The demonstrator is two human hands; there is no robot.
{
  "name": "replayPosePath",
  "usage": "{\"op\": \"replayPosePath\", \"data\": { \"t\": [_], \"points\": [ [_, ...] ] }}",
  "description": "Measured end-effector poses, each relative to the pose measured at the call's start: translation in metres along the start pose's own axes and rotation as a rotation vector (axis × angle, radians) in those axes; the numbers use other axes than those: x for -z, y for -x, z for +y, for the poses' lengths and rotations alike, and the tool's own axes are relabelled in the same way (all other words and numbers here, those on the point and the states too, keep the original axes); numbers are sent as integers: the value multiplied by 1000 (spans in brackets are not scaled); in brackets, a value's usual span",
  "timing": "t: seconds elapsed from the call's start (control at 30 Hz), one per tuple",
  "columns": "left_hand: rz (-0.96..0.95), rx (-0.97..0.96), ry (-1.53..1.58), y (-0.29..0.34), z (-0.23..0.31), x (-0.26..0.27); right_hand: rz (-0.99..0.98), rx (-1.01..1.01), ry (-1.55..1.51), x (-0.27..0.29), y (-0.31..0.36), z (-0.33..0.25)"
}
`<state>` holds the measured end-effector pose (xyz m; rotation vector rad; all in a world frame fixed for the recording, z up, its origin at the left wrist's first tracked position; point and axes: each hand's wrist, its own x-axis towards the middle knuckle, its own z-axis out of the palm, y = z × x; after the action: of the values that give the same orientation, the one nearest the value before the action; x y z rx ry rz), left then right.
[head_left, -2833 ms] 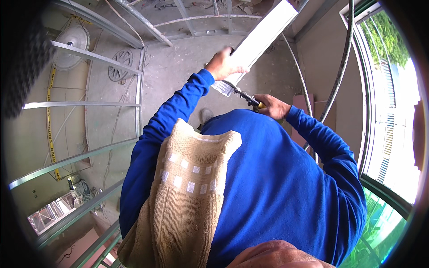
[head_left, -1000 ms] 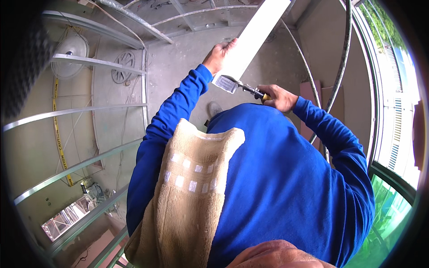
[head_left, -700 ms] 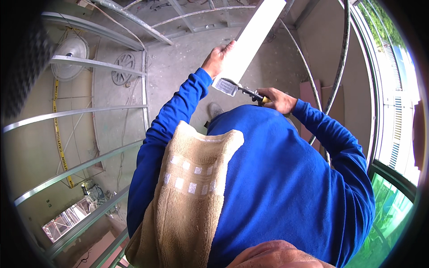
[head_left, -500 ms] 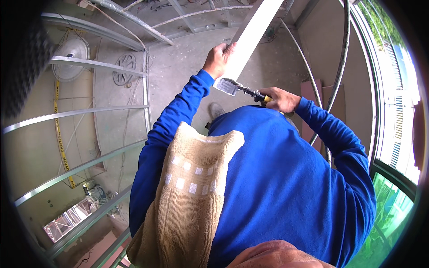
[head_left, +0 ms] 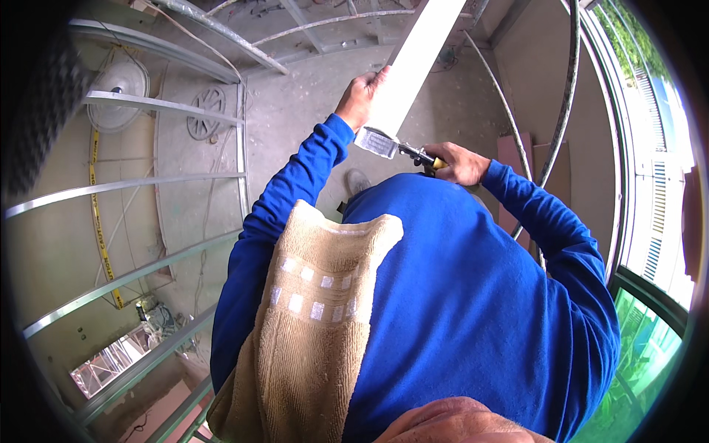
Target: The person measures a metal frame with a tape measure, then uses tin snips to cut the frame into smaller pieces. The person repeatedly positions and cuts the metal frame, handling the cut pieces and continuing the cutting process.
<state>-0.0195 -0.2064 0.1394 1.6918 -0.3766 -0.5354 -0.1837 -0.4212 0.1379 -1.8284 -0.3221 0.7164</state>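
A long white metal channel (head_left: pixel 419 63) slants down from the top of the view, its grey open end (head_left: pixel 378 143) towards my body. My left hand (head_left: pixel 360 100) is closed around its left edge, a little above that end. In my right hand (head_left: pixel 464 164) is a pair of tin snips (head_left: pixel 418 155) with dark jaws and yellow on the handles. The jaws are at the right corner of the channel's end; whether they bite on the metal is too small to tell. The right fingertips are partly hidden.
Metal wall framing (head_left: pixel 170 179) runs along the left. A beige towel (head_left: pixel 310 317) hangs over my left shoulder. On the right, scaffold tubes (head_left: pixel 565 111) rise beside a window (head_left: pixel 661 192). A shoe (head_left: pixel 358 181) shows on the grey floor (head_left: pixel 295 103); pink boards (head_left: pixel 509 177) lean right.
The snips have moved back a little to the right, from across the channel's end to its right corner. My left hand keeps its hold on the channel.
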Motion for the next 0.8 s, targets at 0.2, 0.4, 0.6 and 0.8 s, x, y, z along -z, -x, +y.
{"op": "replayPosePath", "data": {
  "t": [0.2, 0.4, 0.6, 0.8],
  "points": [
    [-63, 37, 17, -4, 11, 3, 44, 25, -93, -4, -4, 2],
    [-87, 24, 35, -9, 18, 1, 91, 35, -57, -5, -4, 4],
    [-89, 37, 77, -14, 18, -1, 102, 59, -102, -8, -4, 15],
    [-124, 23, 29, -19, 18, 1, 71, 71, -181, -9, -7, 22]
  ]
}}
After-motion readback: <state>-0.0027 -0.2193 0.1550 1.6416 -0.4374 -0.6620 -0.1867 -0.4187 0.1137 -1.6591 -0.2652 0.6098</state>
